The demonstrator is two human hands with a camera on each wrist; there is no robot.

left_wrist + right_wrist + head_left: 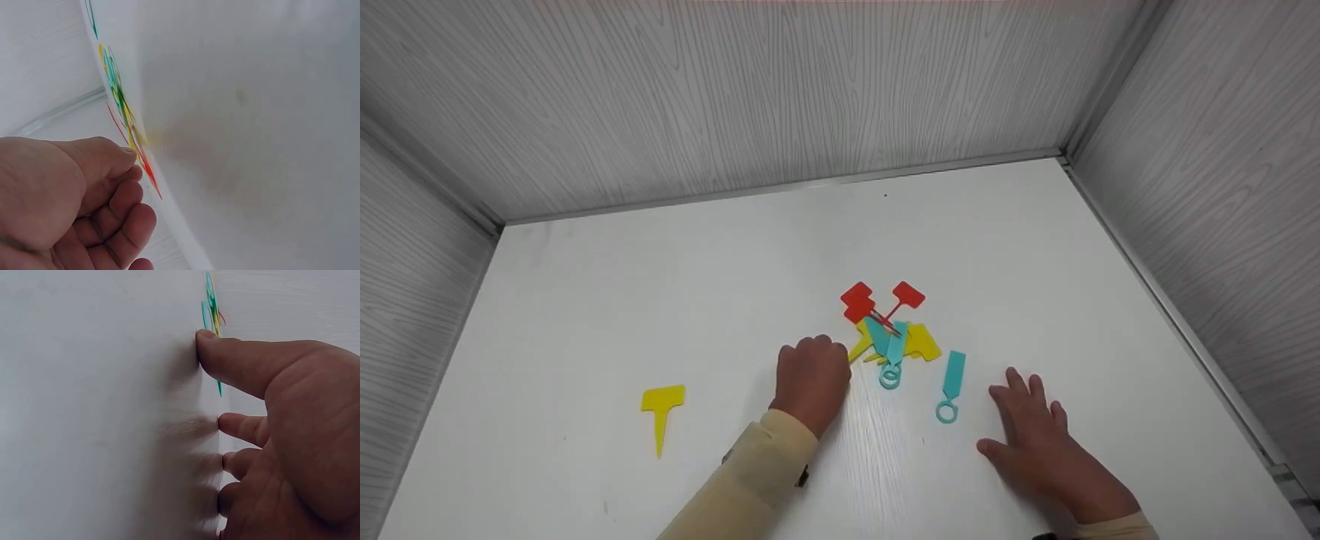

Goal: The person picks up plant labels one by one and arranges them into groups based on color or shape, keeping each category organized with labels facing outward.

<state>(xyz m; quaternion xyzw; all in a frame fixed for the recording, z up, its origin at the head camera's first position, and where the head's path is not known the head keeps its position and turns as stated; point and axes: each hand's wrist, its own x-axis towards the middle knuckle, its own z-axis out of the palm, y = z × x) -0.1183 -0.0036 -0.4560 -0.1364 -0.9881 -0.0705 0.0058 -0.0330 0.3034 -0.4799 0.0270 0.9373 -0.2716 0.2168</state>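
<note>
In the head view my left hand point(814, 379) is at the left side of a small pile of plant labels, its fingers curled. Its thumb and forefinger pinch the narrow end of a yellow T-shaped plant label point(861, 343); in the left wrist view a yellow sliver meets the thumb tip. Red plant labels point(859, 301) lie at the pile's far side, with teal ring-ended labels point(895, 343) and another yellow label point(922, 342) nearer. My right hand point(1031, 442) rests on the table with spread fingers, holding nothing. Left of it lies a separate teal label point(953, 375).
A single yellow T-shaped label point(663, 409) lies apart at the left on the white table point(720, 285). Grey wood-grained panels point(780, 97) stand along the back and both sides.
</note>
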